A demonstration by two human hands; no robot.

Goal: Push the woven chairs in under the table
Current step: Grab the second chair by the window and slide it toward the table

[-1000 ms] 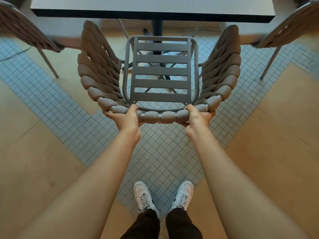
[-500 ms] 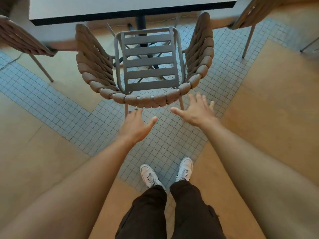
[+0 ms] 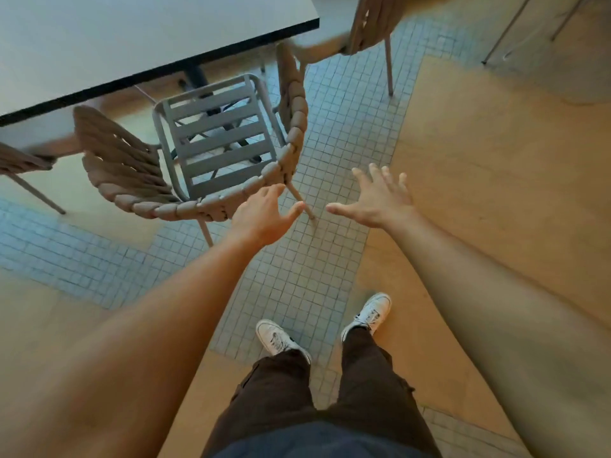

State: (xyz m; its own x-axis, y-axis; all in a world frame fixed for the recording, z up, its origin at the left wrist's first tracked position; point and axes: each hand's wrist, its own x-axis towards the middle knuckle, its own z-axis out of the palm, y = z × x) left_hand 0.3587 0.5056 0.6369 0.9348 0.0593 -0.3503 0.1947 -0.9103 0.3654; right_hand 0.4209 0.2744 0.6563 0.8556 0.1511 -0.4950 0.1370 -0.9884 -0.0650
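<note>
**Hands off chair, seat partly under table**

Left of the table [image 3: 132,38] pedestal, another woven chair [image 3: 20,160] shows only at frame edge. Centre woven chair [image 3: 185,166] sits with its slatted seat front at the table edge. Left hand [image 3: 261,216] spread, empty, overlapping the back rim; contact unclear. Right hand [image 3: 377,200] spread, empty, clear of it. Third woven chair [image 3: 367,24] right of the table. Likely light, rigid frame; take the woven back rim. No readable writing.
</note>
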